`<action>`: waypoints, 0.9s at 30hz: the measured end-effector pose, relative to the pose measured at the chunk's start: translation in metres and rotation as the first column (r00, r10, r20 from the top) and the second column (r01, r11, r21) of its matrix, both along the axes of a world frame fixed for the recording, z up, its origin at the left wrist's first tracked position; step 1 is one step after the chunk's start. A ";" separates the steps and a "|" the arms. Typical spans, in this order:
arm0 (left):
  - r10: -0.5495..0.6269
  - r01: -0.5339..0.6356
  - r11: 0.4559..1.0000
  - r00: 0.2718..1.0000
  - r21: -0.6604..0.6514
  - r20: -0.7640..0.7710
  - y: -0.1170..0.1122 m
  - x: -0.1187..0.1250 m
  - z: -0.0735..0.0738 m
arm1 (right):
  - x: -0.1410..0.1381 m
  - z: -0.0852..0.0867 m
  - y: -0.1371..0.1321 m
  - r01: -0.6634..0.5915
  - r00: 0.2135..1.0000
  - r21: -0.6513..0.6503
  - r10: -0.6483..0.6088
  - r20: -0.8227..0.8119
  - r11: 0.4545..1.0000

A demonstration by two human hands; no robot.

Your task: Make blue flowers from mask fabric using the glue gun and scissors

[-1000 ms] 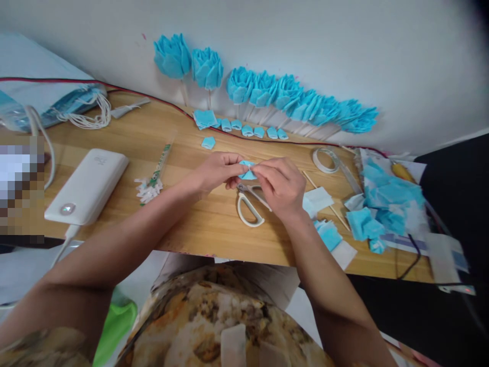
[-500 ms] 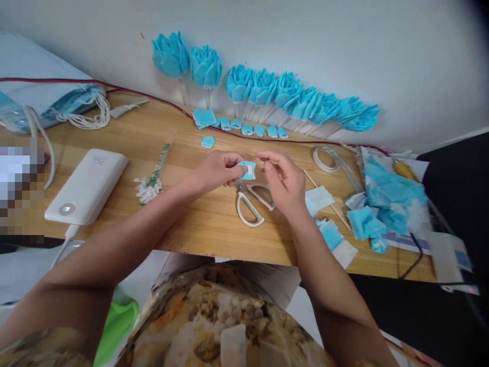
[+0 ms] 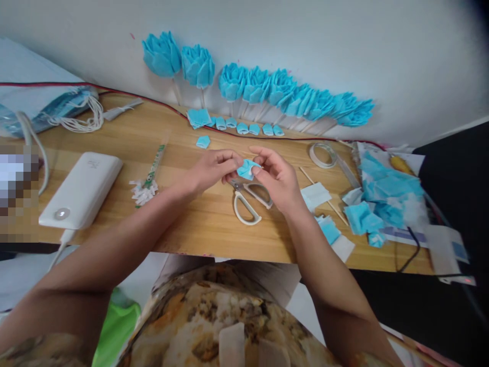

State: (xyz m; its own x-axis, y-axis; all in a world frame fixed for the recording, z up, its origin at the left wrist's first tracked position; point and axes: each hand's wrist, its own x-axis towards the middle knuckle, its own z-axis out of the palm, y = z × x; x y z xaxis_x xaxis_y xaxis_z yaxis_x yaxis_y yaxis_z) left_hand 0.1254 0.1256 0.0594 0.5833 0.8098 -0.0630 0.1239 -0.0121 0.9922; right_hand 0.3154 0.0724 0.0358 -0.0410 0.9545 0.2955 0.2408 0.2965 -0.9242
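A small blue fabric piece point(image 3: 246, 168) with a white patch is held between both hands over the table. My left hand point(image 3: 219, 167) pinches its left side. The thumb and fingers of my right hand point(image 3: 275, 176) close on its right side, at the white patch. Just below lie scissors point(image 3: 247, 208) with white handles, their blades partly hidden under my left hand. Another folded blue piece point(image 3: 202, 141) rests farther back, in front of a short stack of blue squares point(image 3: 198, 118) and a row of small folded blue pieces point(image 3: 242, 128).
Blue fabric flowers point(image 3: 233, 81) on sticks lean along the wall. A white power bank point(image 3: 81, 189) lies left, near a green-patterned strip point(image 3: 155, 165) with white scraps point(image 3: 144, 193). At right are a tape roll point(image 3: 323, 155), a thin stick point(image 3: 338, 213) and crumpled blue fabric point(image 3: 391, 178).
My right hand has moved left onto the blue piece and now grips its right side. The piece has bent, and the view has shifted slightly.
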 end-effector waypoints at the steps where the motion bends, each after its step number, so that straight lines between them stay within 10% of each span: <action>1: 0.009 -0.009 1.000 1.000 0.005 0.020 0.000 0.001 -0.001 | -0.001 0.001 0.000 0.017 0.999 -0.022 -0.018 -0.032 1.000; 27: 0.081 -0.092 0.991 0.990 0.096 0.114 -0.002 0.005 -0.009 | -0.006 -0.002 0.001 0.128 0.992 -0.001 -0.128 -0.011 0.992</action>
State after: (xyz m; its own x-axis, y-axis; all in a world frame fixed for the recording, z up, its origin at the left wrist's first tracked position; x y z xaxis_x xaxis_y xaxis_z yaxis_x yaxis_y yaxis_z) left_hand 0.1307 0.1233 0.0506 0.5094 0.8566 0.0816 0.0199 -0.1065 0.9941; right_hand 0.3093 0.0732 0.0334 0.0846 0.9519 0.2946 0.2669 0.2632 -0.9271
